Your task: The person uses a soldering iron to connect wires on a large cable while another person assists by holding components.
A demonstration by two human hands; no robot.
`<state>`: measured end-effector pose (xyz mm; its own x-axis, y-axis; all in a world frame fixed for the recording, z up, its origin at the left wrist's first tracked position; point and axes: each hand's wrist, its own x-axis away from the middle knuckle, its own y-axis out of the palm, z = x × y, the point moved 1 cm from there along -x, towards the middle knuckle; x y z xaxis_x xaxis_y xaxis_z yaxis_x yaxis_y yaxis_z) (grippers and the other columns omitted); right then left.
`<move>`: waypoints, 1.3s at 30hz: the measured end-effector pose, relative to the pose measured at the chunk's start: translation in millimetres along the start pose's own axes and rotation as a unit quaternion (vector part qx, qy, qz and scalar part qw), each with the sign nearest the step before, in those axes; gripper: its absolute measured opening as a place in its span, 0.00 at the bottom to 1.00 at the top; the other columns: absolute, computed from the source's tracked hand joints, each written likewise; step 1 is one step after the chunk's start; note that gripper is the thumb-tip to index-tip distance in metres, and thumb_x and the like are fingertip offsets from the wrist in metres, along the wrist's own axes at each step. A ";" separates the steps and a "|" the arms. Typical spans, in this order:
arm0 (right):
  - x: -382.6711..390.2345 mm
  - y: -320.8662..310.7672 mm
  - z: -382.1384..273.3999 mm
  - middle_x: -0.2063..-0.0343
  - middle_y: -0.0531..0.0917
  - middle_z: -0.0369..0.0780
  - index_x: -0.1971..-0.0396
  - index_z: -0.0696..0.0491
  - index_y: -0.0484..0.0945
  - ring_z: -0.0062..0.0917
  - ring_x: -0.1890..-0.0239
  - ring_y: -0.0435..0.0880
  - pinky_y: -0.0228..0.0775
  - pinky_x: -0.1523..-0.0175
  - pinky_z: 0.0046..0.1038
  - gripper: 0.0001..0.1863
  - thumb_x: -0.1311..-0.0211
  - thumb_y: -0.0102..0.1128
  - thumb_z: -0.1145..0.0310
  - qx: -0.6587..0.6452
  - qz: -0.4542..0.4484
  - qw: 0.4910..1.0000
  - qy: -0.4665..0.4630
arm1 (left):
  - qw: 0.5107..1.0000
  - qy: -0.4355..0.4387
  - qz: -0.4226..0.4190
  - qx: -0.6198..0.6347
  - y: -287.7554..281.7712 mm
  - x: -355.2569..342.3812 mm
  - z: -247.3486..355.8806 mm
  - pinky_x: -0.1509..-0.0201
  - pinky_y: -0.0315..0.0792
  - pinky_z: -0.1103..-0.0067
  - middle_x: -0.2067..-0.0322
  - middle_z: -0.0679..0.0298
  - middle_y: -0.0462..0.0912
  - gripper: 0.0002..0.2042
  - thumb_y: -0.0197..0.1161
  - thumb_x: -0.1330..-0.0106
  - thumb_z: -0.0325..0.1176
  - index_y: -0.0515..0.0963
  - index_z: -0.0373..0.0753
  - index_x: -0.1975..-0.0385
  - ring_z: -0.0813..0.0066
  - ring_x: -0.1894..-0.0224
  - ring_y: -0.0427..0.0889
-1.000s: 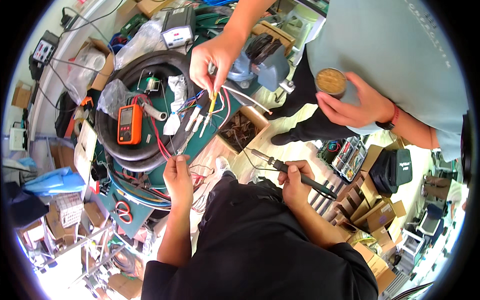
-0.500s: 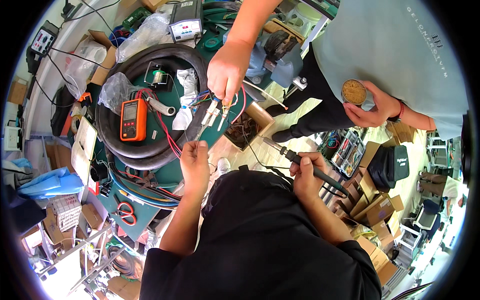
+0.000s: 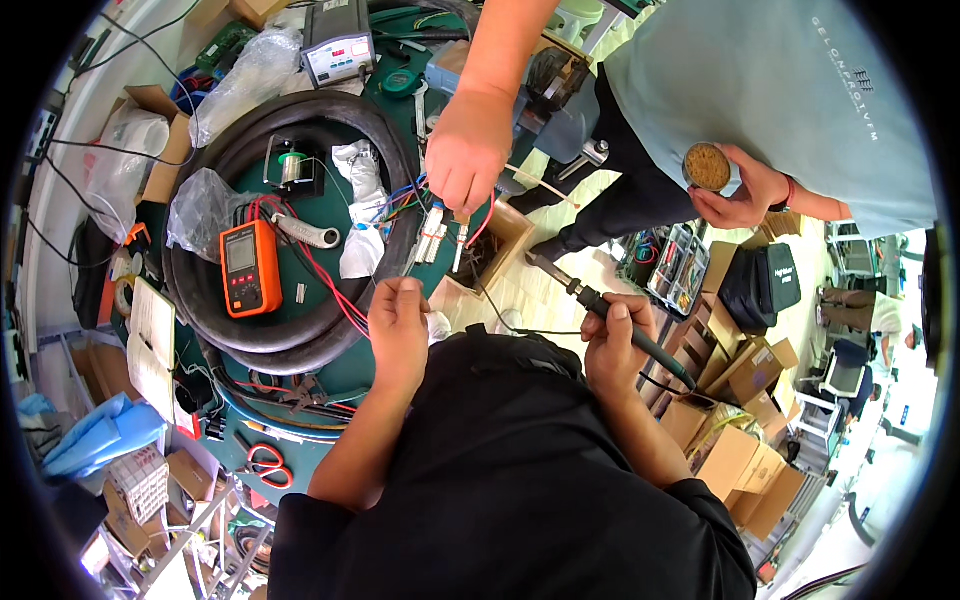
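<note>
My left hand (image 3: 398, 325) is closed in a pinch on a thin silvery strand that looks like solder wire (image 3: 410, 266), just below the white connectors. In my right hand (image 3: 618, 335) is a soldering iron (image 3: 645, 350), its metal tip pointing up and left, apart from the connectors. Another person's hand (image 3: 468, 150) reaches in from above and grips the white connectors (image 3: 430, 237) with their coloured wires. That person's other hand (image 3: 745, 190) holds a round tin of brass wool (image 3: 707, 167).
On the green table (image 3: 330, 370) lie a thick black cable coil (image 3: 185, 230), an orange multimeter (image 3: 250, 268), a solder spool (image 3: 293, 167) and red-handled scissors (image 3: 268, 465). A soldering station (image 3: 338, 45) stands at the back. An open cardboard box (image 3: 515, 235) sits beyond the iron's cord.
The view has shifted slightly, moving the table things left. The soldering iron has risen a little in view. The connectors now sit closer to my left fingertips. Both hands keep their grips.
</note>
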<state>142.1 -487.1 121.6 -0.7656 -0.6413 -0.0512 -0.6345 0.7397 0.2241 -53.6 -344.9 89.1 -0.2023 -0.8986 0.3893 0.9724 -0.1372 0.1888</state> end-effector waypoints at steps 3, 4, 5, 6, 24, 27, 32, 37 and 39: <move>3.6 7.4 0.4 0.81 0.76 0.41 0.65 0.62 0.70 0.19 0.82 0.73 0.65 0.76 0.19 0.12 0.34 0.52 0.66 0.011 0.017 1.000 -0.012 | 0.999 -0.026 -0.011 0.041 -12.3 -8.2 13.3 0.87 0.52 0.87 0.79 0.70 0.71 0.08 0.47 0.30 0.34 0.71 0.37 0.64 0.88 0.87 0.61; 5.4 9.9 0.8 0.81 0.76 0.41 0.65 0.62 0.70 0.19 0.82 0.73 0.65 0.76 0.19 0.12 0.34 0.52 0.66 0.015 0.024 1.000 -0.012 | 0.999 -0.023 -0.006 0.046 -16.1 -11.6 17.1 0.88 0.52 0.87 0.79 0.69 0.71 0.08 0.47 0.30 0.34 0.71 0.37 0.63 0.88 0.87 0.61; 7.3 12.3 1.2 0.81 0.76 0.41 0.65 0.61 0.70 0.19 0.82 0.73 0.65 0.76 0.19 0.12 0.34 0.51 0.65 0.019 0.030 0.999 -0.012 | 0.999 -0.019 -0.002 0.050 -19.7 -15.4 20.6 0.89 0.52 0.87 0.79 0.69 0.71 0.08 0.46 0.30 0.33 0.71 0.37 0.63 0.87 0.88 0.61; 9.3 14.5 1.4 0.81 0.76 0.41 0.65 0.61 0.70 0.19 0.82 0.73 0.65 0.76 0.19 0.12 0.34 0.51 0.65 0.023 0.037 0.999 -0.012 | 0.998 -0.016 0.003 0.055 -23.8 -19.4 24.1 0.89 0.52 0.87 0.79 0.69 0.71 0.08 0.46 0.30 0.33 0.71 0.37 0.62 0.87 0.88 0.61; 26.8 29.8 7.4 0.81 0.76 0.40 0.66 0.61 0.71 0.19 0.81 0.73 0.66 0.74 0.20 0.12 0.35 0.53 0.66 0.049 0.090 0.995 -0.012 | 0.998 -0.012 0.041 0.042 -79.0 -48.0 37.4 0.88 0.50 0.89 0.81 0.68 0.72 0.09 0.48 0.30 0.32 0.72 0.34 0.58 0.89 0.88 0.60; 25.5 32.0 6.4 0.80 0.77 0.40 0.66 0.61 0.72 0.18 0.80 0.74 0.66 0.74 0.20 0.12 0.35 0.53 0.66 0.055 0.086 0.995 -0.012 | 0.998 -0.014 0.034 0.047 -78.4 -46.0 36.9 0.88 0.50 0.89 0.81 0.68 0.71 0.09 0.48 0.30 0.32 0.72 0.34 0.58 0.89 0.88 0.60; 25.1 35.4 5.6 0.81 0.77 0.40 0.66 0.61 0.72 0.18 0.81 0.73 0.66 0.74 0.20 0.11 0.35 0.53 0.67 0.051 0.081 0.995 -0.021 | 0.998 -0.011 0.024 0.053 -82.7 -44.7 40.0 0.88 0.50 0.89 0.81 0.68 0.71 0.09 0.48 0.30 0.32 0.72 0.34 0.58 0.89 0.88 0.60; 23.3 39.2 5.8 0.82 0.77 0.39 0.66 0.61 0.72 0.18 0.81 0.73 0.66 0.74 0.20 0.10 0.35 0.53 0.68 0.054 0.082 0.995 -0.023 | 0.999 -0.011 0.018 0.050 -84.8 -42.4 41.5 0.88 0.49 0.89 0.81 0.68 0.71 0.10 0.48 0.30 0.32 0.72 0.33 0.58 0.89 0.88 0.60; 22.7 39.7 6.6 0.82 0.77 0.39 0.66 0.61 0.72 0.18 0.81 0.73 0.66 0.74 0.19 0.10 0.35 0.53 0.67 0.053 0.081 0.995 -0.019 | 0.999 -0.011 0.012 0.048 -85.7 -41.4 41.3 0.88 0.49 0.89 0.82 0.68 0.71 0.10 0.48 0.30 0.32 0.72 0.33 0.59 0.89 0.88 0.60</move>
<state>98.8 -470.9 123.0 -0.8608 -0.5054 -0.0605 -0.5088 0.8511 0.1294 -133.4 -278.7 94.0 -0.1822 -0.8919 0.4139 0.9617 -0.0739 0.2640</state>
